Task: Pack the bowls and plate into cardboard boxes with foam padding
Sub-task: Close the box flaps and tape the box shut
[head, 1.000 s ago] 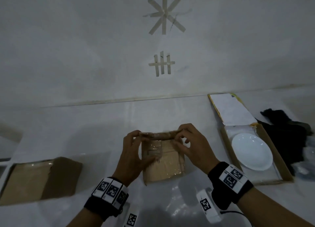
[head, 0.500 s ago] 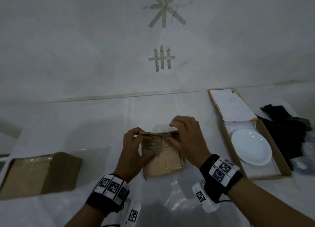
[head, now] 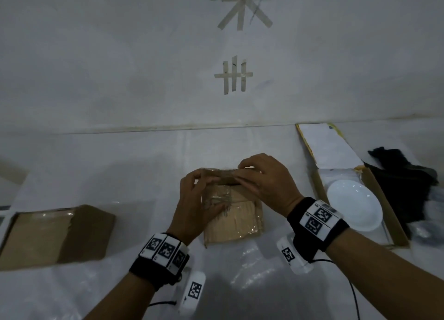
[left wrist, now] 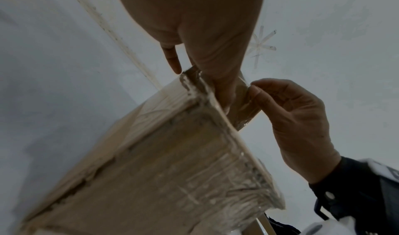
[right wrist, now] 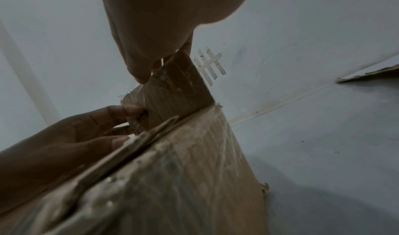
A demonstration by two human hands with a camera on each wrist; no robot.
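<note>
At table centre, 2 hands work a small taped box. Left hand braces its near-left side, fingers curled onto the far flap, thumb on the lid, probably to steady it. Right hand pinches the same flap from above, fingers clamped on its edge, seemingly to fold or tuck it. Right of them, a plate lies in an open box on white padding, lid back. A third box sits well left.
</note>
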